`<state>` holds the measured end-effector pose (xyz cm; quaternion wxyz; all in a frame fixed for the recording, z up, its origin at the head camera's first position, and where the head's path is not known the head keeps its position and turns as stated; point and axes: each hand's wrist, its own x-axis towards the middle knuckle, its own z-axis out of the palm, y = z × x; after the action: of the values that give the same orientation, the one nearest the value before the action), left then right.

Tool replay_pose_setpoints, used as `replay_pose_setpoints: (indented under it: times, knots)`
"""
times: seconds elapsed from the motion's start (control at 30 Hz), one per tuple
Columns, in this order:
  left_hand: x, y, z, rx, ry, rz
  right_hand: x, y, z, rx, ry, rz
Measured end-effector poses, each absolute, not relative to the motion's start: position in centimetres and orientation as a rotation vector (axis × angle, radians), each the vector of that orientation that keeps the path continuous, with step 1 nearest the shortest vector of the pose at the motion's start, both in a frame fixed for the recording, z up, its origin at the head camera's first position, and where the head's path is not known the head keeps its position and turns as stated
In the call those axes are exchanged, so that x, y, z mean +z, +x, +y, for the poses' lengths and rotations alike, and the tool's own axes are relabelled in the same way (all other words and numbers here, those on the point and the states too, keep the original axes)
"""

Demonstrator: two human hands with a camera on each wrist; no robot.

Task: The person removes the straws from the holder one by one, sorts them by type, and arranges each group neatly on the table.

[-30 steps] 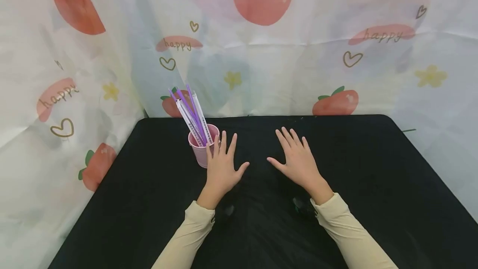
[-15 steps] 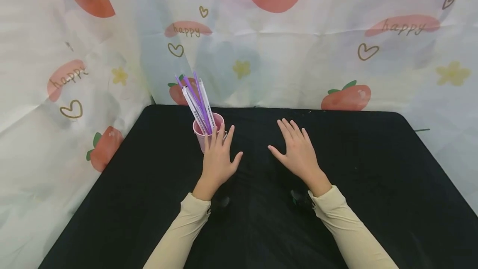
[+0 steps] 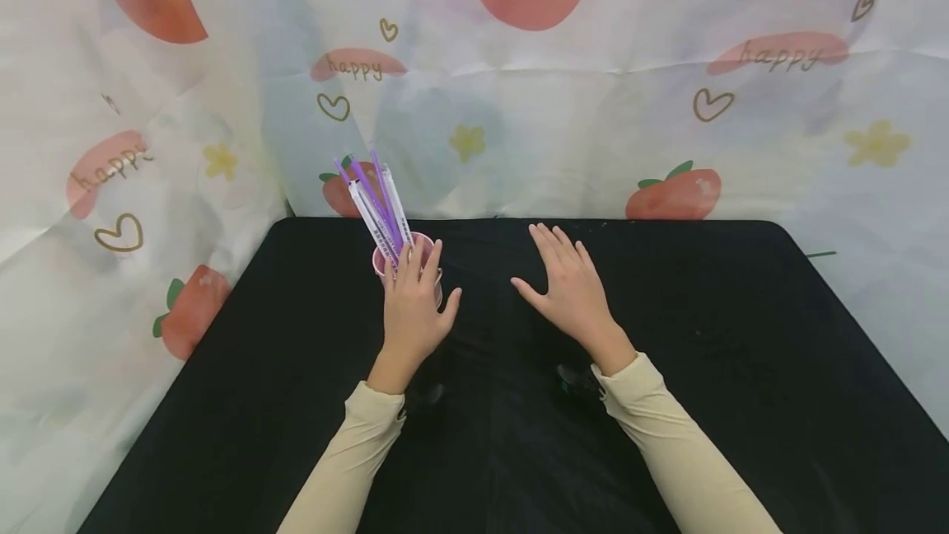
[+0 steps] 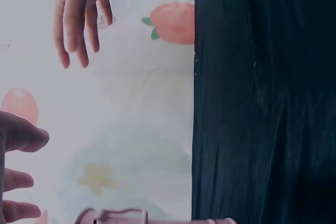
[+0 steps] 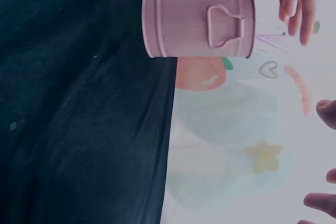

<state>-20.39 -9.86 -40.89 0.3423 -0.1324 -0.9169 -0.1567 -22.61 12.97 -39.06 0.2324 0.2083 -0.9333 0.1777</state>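
A small pink metal bucket (image 3: 436, 291) stands on the black-covered table, holding several slim purple sticks (image 3: 376, 192) and white sticks (image 3: 396, 203) with printed marks. My left hand (image 3: 411, 316) hovers in front of the bucket with fingers spread, hiding much of its front in the head view. In the right wrist view the left fingers hang beyond the bucket's rim, apart from it. My right hand (image 3: 574, 291) is held to the right, its fingers straight and thumb out. Nothing is in either hand. The left wrist view catches only the bucket's edge (image 4: 184, 221).
A black cloth (image 3: 482, 452) covers the table. Behind and to the left hangs a pale curtain (image 3: 549, 138) printed with fruit, hearts and flowers. Small dark devices show under both wrists, such as the one by the right cuff (image 3: 574, 379).
Both hands have shifted slightly left, bringing my left hand further in front of the bucket. The head view has also tilted a little. The bucket and its sticks look unmoved.
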Motion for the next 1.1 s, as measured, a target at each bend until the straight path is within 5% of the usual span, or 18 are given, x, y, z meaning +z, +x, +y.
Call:
replay_pose_setpoints:
  times: [1.1]
  knots:
    - [-43.3,-21.6,-16.9,-0.863,-0.063,-2.452,-37.5,-26.0,3.3,0.704,0.822,-2.542]
